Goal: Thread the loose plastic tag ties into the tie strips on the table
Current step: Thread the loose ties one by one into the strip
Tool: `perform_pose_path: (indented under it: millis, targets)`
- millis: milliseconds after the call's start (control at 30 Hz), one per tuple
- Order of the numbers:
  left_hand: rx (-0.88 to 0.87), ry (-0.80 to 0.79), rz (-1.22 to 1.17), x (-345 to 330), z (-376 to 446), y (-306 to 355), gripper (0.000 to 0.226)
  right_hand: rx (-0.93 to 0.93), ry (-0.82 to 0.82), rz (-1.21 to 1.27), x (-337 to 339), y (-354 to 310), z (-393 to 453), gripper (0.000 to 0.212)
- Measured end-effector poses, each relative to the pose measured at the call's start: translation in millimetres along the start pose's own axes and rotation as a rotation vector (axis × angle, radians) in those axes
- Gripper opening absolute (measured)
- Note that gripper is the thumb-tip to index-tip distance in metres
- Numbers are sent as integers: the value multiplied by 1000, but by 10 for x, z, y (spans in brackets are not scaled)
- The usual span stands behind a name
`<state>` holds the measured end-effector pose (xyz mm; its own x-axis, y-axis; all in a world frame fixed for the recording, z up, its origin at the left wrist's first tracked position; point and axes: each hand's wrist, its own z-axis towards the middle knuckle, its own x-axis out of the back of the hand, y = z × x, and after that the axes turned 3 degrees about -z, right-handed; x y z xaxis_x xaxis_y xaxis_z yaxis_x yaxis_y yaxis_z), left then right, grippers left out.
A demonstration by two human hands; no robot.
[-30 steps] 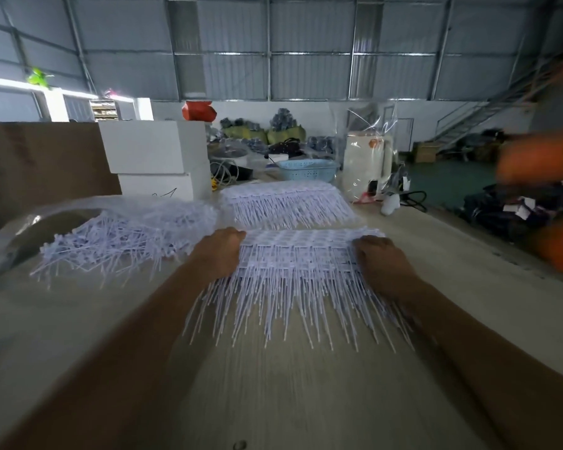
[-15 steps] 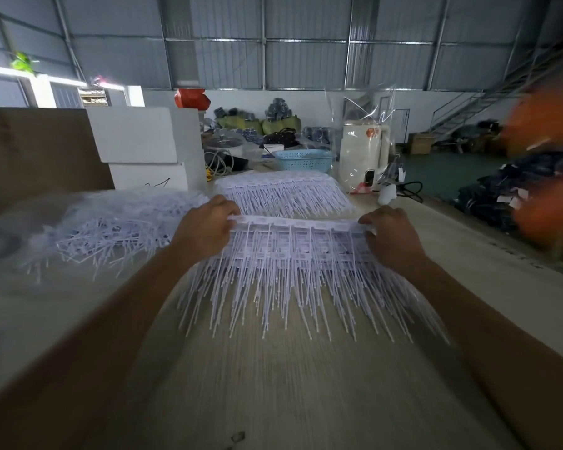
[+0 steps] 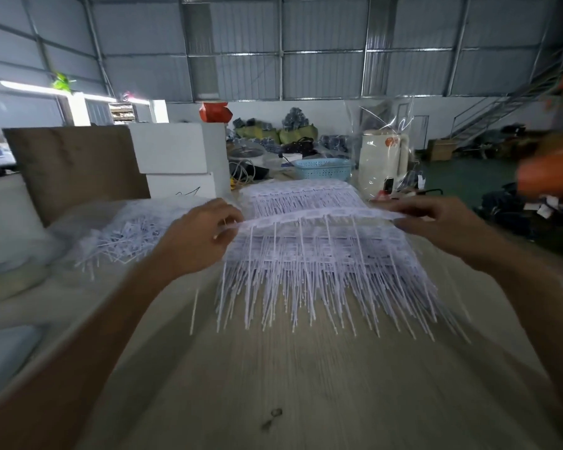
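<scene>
— Changed since a moment ago? Top white plastic tie strip (image 3: pixel 319 216) now raised off the stack of white tie strips (image 3: pixel 325 264), no longer pressed flat on the pale wooden worktop (image 3: pixel 273 368).

— Hands? Left hand (image 3: pixel 199 235) pinching one strip end in its fingers, right hand (image 3: pixel 436 222) pinching the other, though blurred. Separated, likely ready for threading; heap of loose white plastic tag ties (image 3: pixel 124 235) at left, untouched.

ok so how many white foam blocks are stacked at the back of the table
2. The upper foam block sits behind the left hand; the lower foam block lies directly beneath it, touching. More could be hidden behind the brown board.
</scene>
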<state>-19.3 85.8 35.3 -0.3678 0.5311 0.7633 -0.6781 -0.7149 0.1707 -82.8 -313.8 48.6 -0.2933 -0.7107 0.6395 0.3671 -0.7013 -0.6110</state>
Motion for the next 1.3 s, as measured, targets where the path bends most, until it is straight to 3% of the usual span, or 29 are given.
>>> perform_pose_path:
  millis: [100, 200, 300, 433, 533, 667, 800, 1033, 1133, 1300]
  targets:
    - [105, -7, -85, -104, -286, -112, 26, -80, -209, 93, -242, 0, -42, 20]
    - [153, 10, -137, -204, -410, -93, 20, -87, -285, 118, -489, -42, -85, 15]
    - [114, 1, -196, -279, -318, 144, 29, -36, -271, 102, -639, -116, -75, 14]
    - [53, -169, -171, -481, -73, 593, 56, 126, -265, -101, -742, -260, 29, 15]
    - [-27, -226, -134, -701, 47, 893, 49, 256, -224, -224, -804, -273, 44, 18]
    - [-34, -180, -104, -916, 65, 1055, 35, 284, -131, -185, -844, -83, -124, 14]
    - [-97, -207, -49, -979, 72, 1069, 30, 143, -234, -87, -729, 90, -211, 11]
    - [-123, -40, 33, -1058, -187, 1202, 30, -41, -341, 71, -660, 54, -248, 4]
    - [-120, 38, 53, -1011, -199, 1211, 29, -186, -408, 195, -641, -5, -287, 14]
    - [-52, 14, -9, -955, -235, 1242, 30, -189, -279, 308, -648, -166, -343, 14]
